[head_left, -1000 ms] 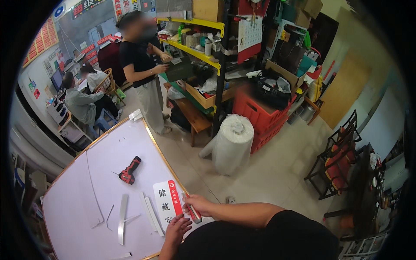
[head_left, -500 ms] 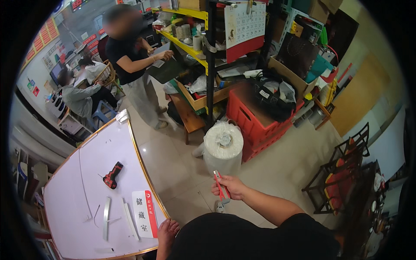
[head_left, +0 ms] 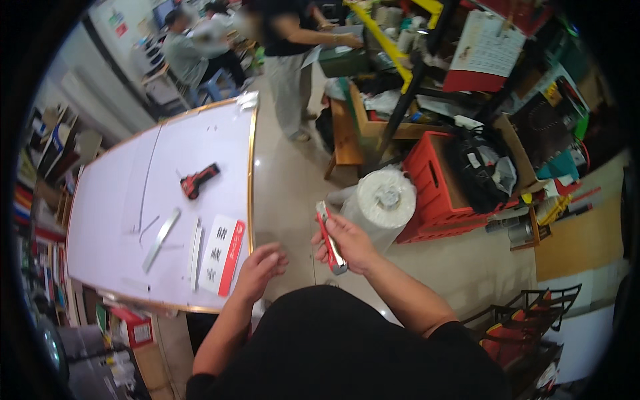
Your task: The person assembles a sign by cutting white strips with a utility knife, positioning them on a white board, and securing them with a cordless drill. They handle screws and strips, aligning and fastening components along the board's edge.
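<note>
The knife (head_left: 329, 239), red and silver, is off to the right of the counter (head_left: 113, 200), held up in the right hand (head_left: 352, 248), whose fingers wrap the middle of its handle. The left hand (head_left: 263, 270) is free, fingers loosely bent, beside the counter's right edge; whether it touches that edge I cannot tell. The knife looks rigid and fairly light, perhaps with a little metal weight to it, and slim enough for one hand; the smooth silver parts may slip more than the red. The handle's middle seems the right hold, clear of the narrow tip, as I cannot see whether a blade is out. On the counter lie a sign (head_left: 223, 257), near its right edge, and a drill (head_left: 199, 181).
</note>
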### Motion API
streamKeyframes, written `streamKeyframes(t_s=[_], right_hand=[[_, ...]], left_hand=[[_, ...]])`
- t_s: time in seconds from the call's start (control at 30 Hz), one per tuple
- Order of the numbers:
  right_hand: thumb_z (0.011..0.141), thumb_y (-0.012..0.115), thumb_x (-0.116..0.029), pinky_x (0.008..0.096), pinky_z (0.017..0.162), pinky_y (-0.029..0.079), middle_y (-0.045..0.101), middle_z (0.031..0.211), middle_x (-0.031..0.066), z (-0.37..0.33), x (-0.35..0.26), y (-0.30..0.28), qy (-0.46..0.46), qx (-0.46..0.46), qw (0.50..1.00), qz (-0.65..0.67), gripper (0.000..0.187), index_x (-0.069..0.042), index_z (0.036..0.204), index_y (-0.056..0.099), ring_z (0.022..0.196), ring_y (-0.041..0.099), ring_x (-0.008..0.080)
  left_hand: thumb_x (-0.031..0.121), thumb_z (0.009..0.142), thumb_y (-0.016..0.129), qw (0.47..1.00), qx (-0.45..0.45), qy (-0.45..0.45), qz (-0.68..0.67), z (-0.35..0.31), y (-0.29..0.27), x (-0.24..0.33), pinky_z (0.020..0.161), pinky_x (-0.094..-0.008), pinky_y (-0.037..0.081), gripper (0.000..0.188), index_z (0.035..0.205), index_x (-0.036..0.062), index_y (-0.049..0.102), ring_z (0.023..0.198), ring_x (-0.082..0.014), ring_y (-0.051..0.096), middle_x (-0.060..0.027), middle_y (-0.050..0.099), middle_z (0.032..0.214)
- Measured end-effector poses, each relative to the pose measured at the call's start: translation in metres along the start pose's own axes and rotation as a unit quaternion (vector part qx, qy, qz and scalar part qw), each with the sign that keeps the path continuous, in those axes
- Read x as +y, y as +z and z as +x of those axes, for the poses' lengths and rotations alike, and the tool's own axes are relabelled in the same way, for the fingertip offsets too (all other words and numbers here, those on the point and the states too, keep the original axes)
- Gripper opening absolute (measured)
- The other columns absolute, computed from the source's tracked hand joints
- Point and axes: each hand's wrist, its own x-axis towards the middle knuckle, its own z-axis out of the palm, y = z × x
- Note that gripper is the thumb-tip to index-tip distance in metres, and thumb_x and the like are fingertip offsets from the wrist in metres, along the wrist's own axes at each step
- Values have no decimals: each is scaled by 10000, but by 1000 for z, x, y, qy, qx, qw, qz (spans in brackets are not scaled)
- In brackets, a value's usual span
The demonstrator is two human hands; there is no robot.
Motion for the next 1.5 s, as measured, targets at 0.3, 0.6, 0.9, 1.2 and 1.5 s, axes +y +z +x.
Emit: streamKeyframes(t_s=[0.3,0.6,0.9,1.2,1.5], right_hand=[[1083,480,-393,309,583,595,705,934,127,-10,0,16,50,-66,996,25,403,-32,1225,590,687,719,214],[1052,415,-582,314,603,584,689,797,111,-36,15,18,159,-42,986,-35,604,-27,952,631,707,717,228],[982,461,-702,311,483,514,614,627,75,-29,-22,26,99,11,981,-165,701,-40,824,628,506,621,180],[1051,373,-614,281,531,538,689,883,129,35,-24,13,141,-70,987,-19,735,54,1306,542,646,690,196],[979,619,-556,253,465,458,623,704,28,94,5,51,128,-47,946,-295,473,-96,876,591,537,572,90]], left_hand=[[229,1041,585,989,-129,72,-14,18,72,30,840,-295,495,410,1384,9,543,951,-139,595,-61,633,1116],[180,1007,648,981,-162,18,-104,25,77,4,942,-360,500,292,1250,19,625,1039,-188,630,-78,689,1097],[194,982,689,980,-132,95,-115,41,84,5,979,-420,482,306,1239,43,622,1107,-244,630,-92,668,1191],[324,1072,521,944,31,178,-276,35,15,55,1001,-428,476,345,1348,119,540,1218,-223,596,-45,631,1297],[392,1075,476,923,28,161,-348,75,-12,45,1029,-463,466,387,1326,104,540,1199,-280,598,-110,640,1241]])
